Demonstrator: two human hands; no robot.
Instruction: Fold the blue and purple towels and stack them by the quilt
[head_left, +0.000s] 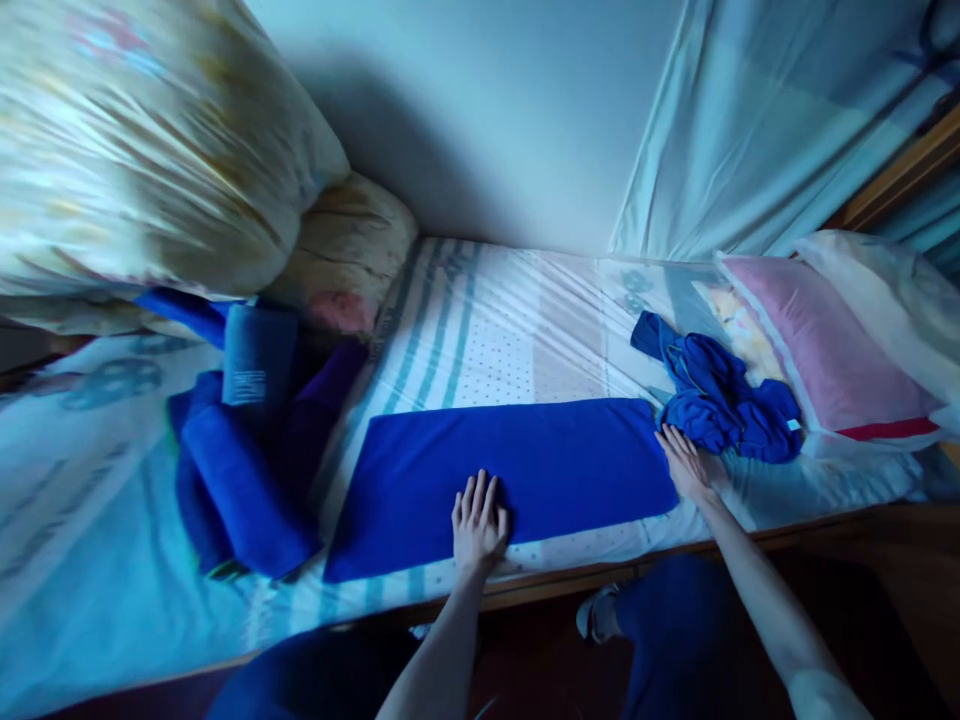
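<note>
A blue cloth (420,470) lies spread as a long flat rectangle along the near side of the bed. My left hand (480,525) rests flat on its near middle part, fingers stretched out. At the cloth's right end, my right hand (684,462) lies with its fingers extended over the edge. Just beyond those fingertips sits a crumpled blue garment (720,390) with a small white tag. Neither hand grips anything.
Several rolled blue and dark cloths (247,480) are heaped on the left. Large stuffed bundles (165,150) stand behind them. A pink pillow (825,340) is at the right, below a hanging net (750,130). The bed's wooden edge (570,580) runs before my knees.
</note>
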